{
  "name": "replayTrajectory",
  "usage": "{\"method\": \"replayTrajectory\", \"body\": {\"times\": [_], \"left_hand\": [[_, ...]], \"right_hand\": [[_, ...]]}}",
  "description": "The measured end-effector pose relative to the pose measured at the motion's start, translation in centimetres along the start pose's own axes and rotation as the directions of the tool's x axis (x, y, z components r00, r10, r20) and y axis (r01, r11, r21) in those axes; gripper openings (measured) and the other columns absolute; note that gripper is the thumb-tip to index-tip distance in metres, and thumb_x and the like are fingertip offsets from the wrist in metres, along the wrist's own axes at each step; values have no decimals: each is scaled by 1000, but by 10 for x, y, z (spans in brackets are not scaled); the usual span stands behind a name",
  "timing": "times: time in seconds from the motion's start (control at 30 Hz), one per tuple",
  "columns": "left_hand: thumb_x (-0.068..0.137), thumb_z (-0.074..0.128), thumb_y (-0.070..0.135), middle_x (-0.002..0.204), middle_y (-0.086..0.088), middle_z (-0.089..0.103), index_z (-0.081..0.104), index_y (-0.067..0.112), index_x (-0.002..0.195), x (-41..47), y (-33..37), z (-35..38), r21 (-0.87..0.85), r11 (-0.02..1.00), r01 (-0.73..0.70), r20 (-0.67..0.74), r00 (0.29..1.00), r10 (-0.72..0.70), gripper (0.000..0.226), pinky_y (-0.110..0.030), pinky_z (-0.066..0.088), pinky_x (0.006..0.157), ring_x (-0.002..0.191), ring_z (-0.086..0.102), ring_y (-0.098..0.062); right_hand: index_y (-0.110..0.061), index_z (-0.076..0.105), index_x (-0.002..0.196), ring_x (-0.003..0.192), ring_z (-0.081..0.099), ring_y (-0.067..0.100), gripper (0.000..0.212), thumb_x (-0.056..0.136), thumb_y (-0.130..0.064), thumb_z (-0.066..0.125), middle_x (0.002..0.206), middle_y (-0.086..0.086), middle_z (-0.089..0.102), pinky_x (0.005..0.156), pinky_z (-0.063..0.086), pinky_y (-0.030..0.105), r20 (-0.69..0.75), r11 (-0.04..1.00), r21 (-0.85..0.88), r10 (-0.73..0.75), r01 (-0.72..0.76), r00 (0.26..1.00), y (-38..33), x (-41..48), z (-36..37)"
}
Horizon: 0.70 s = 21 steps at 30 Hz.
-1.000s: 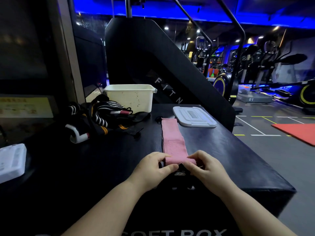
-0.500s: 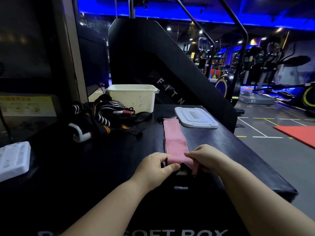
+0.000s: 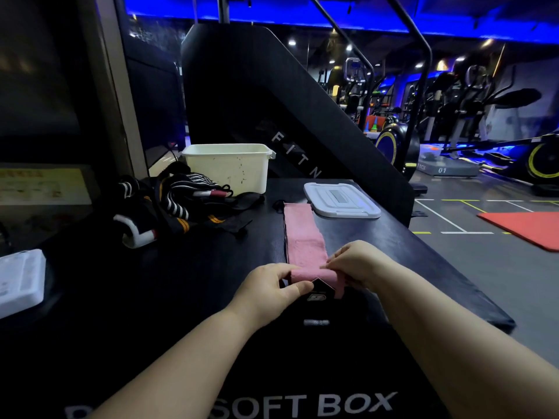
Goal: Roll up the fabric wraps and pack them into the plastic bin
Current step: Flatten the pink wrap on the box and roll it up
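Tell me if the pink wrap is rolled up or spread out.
Mostly spread: the pink wrap lies flat, only its near end curled over, pinched by the left hand and right hand.

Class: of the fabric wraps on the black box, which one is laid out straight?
The pink wrap, its near end pinched by the left hand and right hand; the black striped wraps lie tangled in a heap beside the bin.

White tray cut off at L edge; bin inside hidden.
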State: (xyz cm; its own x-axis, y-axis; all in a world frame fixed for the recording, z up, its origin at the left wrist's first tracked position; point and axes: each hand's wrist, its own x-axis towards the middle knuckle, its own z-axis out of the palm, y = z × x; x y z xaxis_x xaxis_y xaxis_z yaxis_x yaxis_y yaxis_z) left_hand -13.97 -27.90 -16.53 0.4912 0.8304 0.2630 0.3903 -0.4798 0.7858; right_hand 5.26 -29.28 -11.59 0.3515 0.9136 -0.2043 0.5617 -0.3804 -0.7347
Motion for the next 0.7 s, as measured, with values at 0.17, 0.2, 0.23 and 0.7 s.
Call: {"method": "replayTrajectory", "body": {"times": [0.17, 0.2, 0.23, 0.7], "left_hand": [[66, 59, 63, 95, 21, 71, 70, 45, 99, 1, -2, 1, 13, 1000, -19, 3, 1000, 19, 39, -37, 52, 86, 90, 66, -7], [65, 58, 65, 96, 22, 71, 70, 47, 99, 1, -3, 2, 10, 1000, -19, 4, 1000, 19, 40, -37, 52, 87, 90, 66, -6], [65, 58, 65, 96, 22, 71, 69, 49, 100, 1, -4, 2, 6, 1000, -21, 6, 1000, 21, 40, -37, 53, 87, 90, 66, -5], [64, 60, 66, 98, 19, 71, 67, 52, 100, 2, -5, 4, -5, 1000, -2, -5, 1000, 2, 40, -36, 52, 88, 93, 65, -2]], "right_hand": [[-13, 54, 55, 27, 35, 12, 35, 78, -29, 74, 33, -2, 43, 34, 26, 14, -21, 990, -136, 31, -34, 999, 0, -4, -7], [-13, 52, 53, 27, 34, 13, 38, 79, -30, 74, 31, -2, 41, 34, 25, 14, -14, 989, -144, 34, -35, 999, 0, -5, -7], [-13, 51, 53, 28, 34, 13, 39, 80, -30, 74, 31, -2, 40, 35, 25, 16, -10, 989, -146, 34, -35, 999, -1, -5, -8], [-14, 53, 61, 47, 36, 15, 30, 72, -8, 80, 55, 7, 42, 48, 30, 26, 103, 986, 158, 42, -58, 994, 8, 13, -1]]}}
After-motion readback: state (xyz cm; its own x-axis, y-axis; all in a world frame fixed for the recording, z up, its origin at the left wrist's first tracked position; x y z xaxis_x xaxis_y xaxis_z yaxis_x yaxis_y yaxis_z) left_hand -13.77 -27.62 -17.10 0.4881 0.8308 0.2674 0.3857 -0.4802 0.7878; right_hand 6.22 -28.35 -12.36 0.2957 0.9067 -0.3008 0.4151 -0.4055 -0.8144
